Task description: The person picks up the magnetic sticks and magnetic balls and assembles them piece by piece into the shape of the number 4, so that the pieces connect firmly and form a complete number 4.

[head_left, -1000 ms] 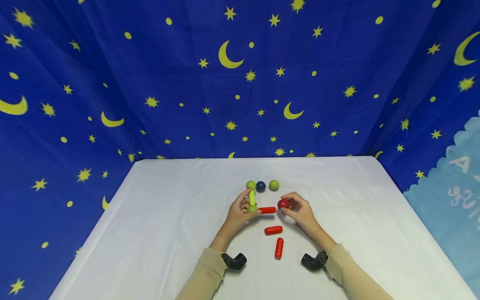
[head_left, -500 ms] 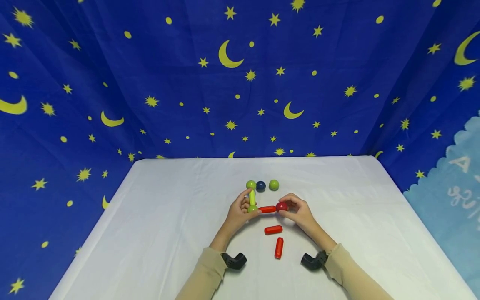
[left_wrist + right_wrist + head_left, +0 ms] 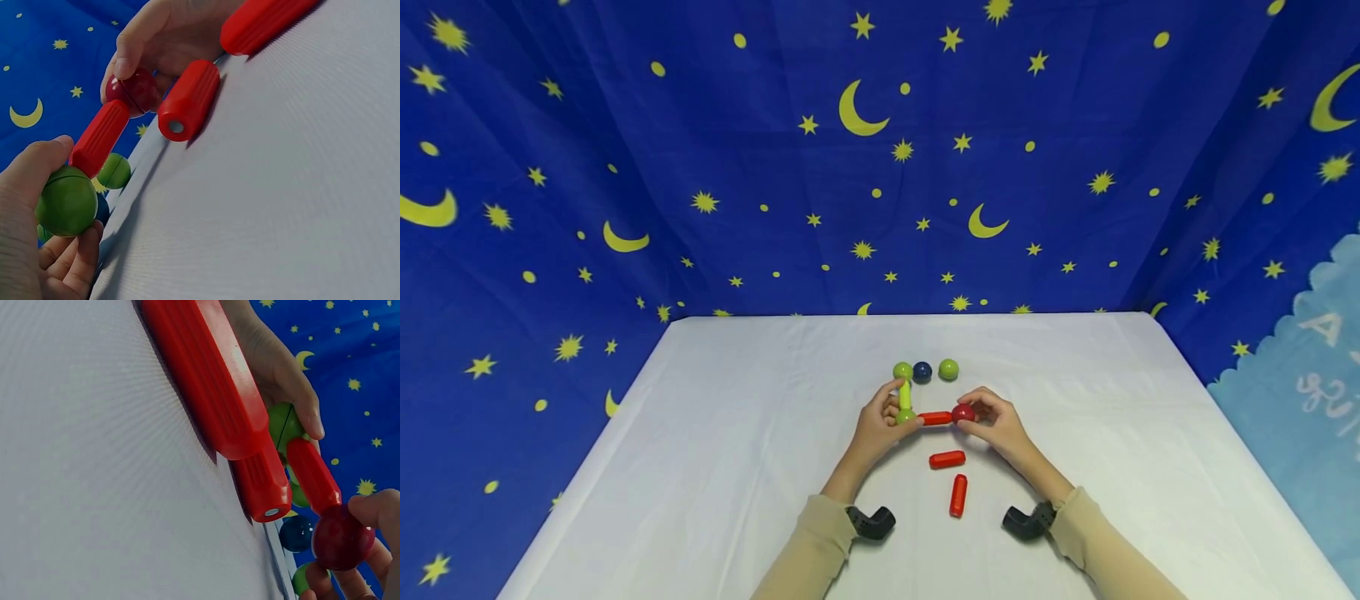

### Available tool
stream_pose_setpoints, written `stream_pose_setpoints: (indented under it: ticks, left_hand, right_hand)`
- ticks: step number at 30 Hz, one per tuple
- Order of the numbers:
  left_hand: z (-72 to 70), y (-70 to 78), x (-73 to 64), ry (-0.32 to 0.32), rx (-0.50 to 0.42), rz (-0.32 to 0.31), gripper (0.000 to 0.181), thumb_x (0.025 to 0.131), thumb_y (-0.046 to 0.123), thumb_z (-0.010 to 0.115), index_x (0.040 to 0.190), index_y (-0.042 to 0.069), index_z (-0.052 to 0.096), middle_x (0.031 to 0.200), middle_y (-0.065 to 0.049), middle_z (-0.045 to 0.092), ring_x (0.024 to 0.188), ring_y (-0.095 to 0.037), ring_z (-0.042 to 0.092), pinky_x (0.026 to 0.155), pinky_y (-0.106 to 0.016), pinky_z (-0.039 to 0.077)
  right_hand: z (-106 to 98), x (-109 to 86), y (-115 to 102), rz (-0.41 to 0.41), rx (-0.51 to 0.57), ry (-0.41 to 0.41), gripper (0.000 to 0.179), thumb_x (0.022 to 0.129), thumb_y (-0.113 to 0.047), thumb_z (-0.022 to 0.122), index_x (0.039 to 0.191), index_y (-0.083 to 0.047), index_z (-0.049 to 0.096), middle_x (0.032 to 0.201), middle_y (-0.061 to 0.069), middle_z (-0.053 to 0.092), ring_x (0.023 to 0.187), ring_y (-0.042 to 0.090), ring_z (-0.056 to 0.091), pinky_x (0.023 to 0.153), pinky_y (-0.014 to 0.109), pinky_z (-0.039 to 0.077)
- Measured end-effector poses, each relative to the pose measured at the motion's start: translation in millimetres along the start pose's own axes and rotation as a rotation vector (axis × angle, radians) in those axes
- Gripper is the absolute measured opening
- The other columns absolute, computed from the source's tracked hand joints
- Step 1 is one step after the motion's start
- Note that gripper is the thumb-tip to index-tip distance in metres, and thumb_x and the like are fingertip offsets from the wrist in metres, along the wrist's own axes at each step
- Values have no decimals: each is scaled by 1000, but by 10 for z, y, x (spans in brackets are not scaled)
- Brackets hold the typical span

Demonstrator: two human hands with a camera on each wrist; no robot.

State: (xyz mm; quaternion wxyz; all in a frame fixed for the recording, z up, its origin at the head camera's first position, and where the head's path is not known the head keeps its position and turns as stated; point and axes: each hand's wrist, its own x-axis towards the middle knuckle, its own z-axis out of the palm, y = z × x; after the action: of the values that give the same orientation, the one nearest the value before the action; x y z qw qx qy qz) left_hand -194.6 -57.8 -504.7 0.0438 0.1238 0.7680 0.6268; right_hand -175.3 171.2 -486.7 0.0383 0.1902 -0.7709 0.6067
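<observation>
My left hand point(image 3: 874, 421) grips a green ball point(image 3: 67, 201) between thumb and fingers, at the corner of a small magnetic ball-and-rod chain. From that ball a yellow-green rod point(image 3: 905, 396) runs back towards another green ball point(image 3: 902, 371). A red magnetic rod point(image 3: 100, 139) sticks out to the right from the same corner. Its far end meets a dark red ball point(image 3: 342, 537), which my right hand point(image 3: 1002, 418) pinches between thumb and fingertips. In the left wrist view, the red rod and both its balls form one straight line.
Two loose red rods point(image 3: 947, 460) point(image 3: 958, 496) lie on the white tablecloth point(image 3: 737, 467) between the forearms; one shows a silvery disc in its end. Behind the hands are a dark blue ball point(image 3: 922, 372) and a green ball point(image 3: 948, 369). A starry blue curtain point(image 3: 925, 183) stands behind.
My right hand has brought the dark red ball left and slightly down onto the red rod's free end, closing the gap between them. My left hand has stayed nearly still.
</observation>
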Motion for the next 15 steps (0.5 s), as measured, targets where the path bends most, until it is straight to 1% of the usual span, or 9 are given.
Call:
stream_pose_setpoints:
  ticks: [2,4,8,11,14,15]
  left_hand:
    - [19,-92,32,17,18,8,74,79,10,76,142,5,39,105,-19,57,76,-10,48,61,-13,41]
    - [30,-125,34,37,32,26,72,79,13,77,141,6,41,103,-18,58,75,-8,48,61,-13,42]
    - [42,-154,37,71,64,62,66,78,16,78,136,6,48,98,-15,59,74,-6,49,62,-13,44]
    - [45,-163,39,90,99,89,63,77,17,78,132,3,51,95,-14,59,72,-5,49,62,-13,45]
    - [50,-175,45,104,145,105,60,77,18,78,129,3,53,92,-11,59,70,-4,48,60,-13,44]
    - [50,-178,47,106,163,112,59,77,19,78,128,2,54,90,-10,59,70,-3,48,60,-14,44]
  right_hand:
    - [-1,1,14,-7,-1,0,31,80,5,69,107,14,58,97,23,58,81,9,55,73,17,48]
    - [-4,2,34,-14,-4,-2,30,79,6,69,107,14,59,96,25,58,79,11,55,71,16,48]
    - [-5,7,58,-24,-32,-7,29,79,6,70,105,12,60,96,26,59,77,12,56,70,17,48]
    - [-3,10,58,-4,-50,-12,28,79,5,70,105,10,61,98,25,60,79,12,58,71,17,49]
    - [-4,17,66,26,-60,-24,29,79,3,71,106,10,61,100,24,60,82,12,58,73,17,49]
    - [-4,20,69,24,-65,-27,29,80,3,71,106,10,61,100,24,60,82,12,58,74,17,49]
